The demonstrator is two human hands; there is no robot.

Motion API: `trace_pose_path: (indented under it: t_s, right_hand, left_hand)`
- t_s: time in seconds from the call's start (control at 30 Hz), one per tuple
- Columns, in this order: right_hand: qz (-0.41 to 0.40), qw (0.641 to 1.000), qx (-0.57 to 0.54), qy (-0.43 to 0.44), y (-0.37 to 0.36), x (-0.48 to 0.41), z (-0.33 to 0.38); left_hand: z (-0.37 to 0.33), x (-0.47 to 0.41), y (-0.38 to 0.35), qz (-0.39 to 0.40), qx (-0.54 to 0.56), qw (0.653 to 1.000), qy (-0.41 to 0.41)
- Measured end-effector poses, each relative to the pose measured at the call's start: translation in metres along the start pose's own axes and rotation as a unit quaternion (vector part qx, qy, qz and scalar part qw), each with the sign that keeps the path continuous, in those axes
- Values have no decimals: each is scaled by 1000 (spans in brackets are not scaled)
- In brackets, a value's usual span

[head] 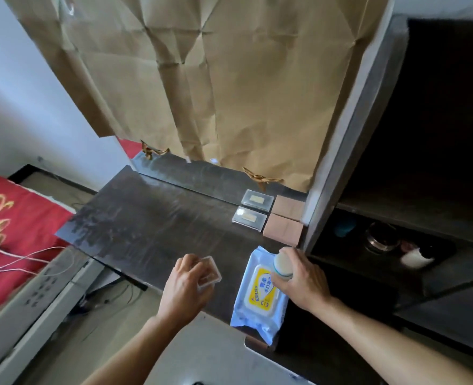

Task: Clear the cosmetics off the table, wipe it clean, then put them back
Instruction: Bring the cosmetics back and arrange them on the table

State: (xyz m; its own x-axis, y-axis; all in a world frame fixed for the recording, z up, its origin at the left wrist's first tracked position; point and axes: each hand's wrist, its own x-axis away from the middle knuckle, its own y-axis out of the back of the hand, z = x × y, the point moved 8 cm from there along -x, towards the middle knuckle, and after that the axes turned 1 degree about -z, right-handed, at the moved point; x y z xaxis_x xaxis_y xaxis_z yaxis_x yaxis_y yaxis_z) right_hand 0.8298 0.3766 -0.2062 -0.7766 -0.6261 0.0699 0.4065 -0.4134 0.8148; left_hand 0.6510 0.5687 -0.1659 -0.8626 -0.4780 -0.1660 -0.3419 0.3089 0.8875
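Left hand (184, 284) grips clear case (209, 273) over table (146, 218) edge; right hand (304, 282) grasps white jar (282, 266) above wipes pack (260, 295).

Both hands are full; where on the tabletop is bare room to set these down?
Bare: the wide stretch of tabletop from its left edge to the clear case, ahead of the left hand. Crowded: the right side, where the pink box, wipes pack and right hand sit by the cabinet wall.
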Motion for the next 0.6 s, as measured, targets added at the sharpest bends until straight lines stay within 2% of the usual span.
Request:
trace_pose_path:
  t_s: [0.17, 0.33, 0.6]
  right_hand:
    - [-14, 1000, -4, 14, -37, -46, 51]
    - [-34, 999, 22, -29, -77, -105, 79]
    - [-53, 991, 37, -119, -123, -184, 108]
  left_hand:
    - [66, -16, 7, 24, -19, 999, 17]
    - [140, -70, 3, 63, -12, 998, 24]
    - [196, -175, -22, 132, 10, 986, -105]
